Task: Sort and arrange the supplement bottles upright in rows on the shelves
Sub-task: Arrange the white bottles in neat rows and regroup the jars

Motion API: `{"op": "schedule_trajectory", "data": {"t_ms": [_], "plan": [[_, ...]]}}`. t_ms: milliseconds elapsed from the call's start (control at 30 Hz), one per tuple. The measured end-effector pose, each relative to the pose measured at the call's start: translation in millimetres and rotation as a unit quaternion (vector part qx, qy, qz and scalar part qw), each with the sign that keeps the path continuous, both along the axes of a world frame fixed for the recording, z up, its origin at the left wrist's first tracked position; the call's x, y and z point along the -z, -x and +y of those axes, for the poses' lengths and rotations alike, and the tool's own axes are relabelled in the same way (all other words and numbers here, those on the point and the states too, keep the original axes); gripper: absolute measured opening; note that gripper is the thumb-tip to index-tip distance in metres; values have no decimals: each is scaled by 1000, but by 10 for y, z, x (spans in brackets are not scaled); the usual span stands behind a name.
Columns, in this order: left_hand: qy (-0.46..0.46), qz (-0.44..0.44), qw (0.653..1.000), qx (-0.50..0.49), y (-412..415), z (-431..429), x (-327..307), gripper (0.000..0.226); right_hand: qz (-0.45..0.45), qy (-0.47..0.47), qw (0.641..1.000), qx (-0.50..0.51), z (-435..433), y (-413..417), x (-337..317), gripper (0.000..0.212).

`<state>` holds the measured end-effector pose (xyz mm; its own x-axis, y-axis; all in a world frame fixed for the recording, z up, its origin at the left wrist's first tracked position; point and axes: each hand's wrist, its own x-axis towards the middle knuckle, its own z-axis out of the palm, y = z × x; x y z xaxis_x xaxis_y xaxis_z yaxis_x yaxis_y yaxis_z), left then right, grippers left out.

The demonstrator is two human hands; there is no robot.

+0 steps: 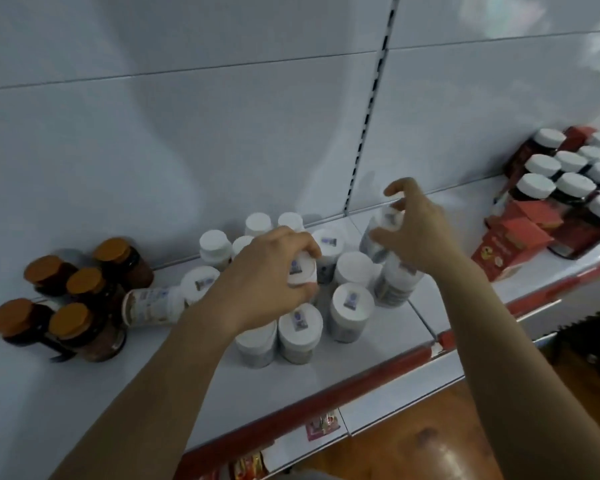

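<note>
Supplement bottles (352, 304) cluster on the shelf (326, 375); left grip (267, 282) clasps a capped bottle (302, 271) mid-cluster, right grip (420, 233) holds a tilted bottle (390, 218) at its right edge.

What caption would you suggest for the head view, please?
Restocking: left hand grips a sticker-capped bottle, right hand a tilted bottle, above the shelf; a toppled bottle lies beside orange-capped brown jars.
</note>
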<state>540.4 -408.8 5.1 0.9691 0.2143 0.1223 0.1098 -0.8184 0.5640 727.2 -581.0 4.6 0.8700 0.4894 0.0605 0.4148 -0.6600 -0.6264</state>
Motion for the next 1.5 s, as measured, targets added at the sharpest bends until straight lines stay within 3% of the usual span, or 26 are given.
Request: {"op": "schedule_trajectory", "data": {"t_ms": [167,267,367,467,533,633,767,900,1000,1100,1333,1500], "plan": [[-12,44,999,-2,-59,-103,47,38,33,96,993,-56,67,-67,123,50],[55,-9,998,-33,75,-14,-45,25,-35,47,997,-55,196,21,132,37],[0,-59,989,-134,184,302,-112,20,-97,-4,988,-122,493,196,-5,31],[-73,-2,976,-206,255,684,-64,37,-99,97,966,-217,833,297,-103,39],[-46,48,976,-206,274,804,-9,42,-79,156,954,-245,963,294,-82,44],[-19,73,980,-186,231,802,58,33,-54,176,951,-247,1026,269,4,46],[-27,42,977,-205,217,808,135,27,-63,160,960,-222,1033,299,33,40],[-10,-75,962,-263,383,823,101,34,-102,86,980,-150,956,356,-47,40],[1,-228,928,-296,630,794,1,32,-138,-60,983,-107,959,522,-231,41],[27,-306,889,-340,1009,813,-46,32,-117,-179,969,-122,1082,825,-407,42],[-7,-285,859,-426,2312,1158,-30,30,26,-244,944,-221,1716,1705,-402,34],[-4,-284,818,-500,3368,1430,89,31,67,-250,928,-267,2369,2453,-320,33]]}}
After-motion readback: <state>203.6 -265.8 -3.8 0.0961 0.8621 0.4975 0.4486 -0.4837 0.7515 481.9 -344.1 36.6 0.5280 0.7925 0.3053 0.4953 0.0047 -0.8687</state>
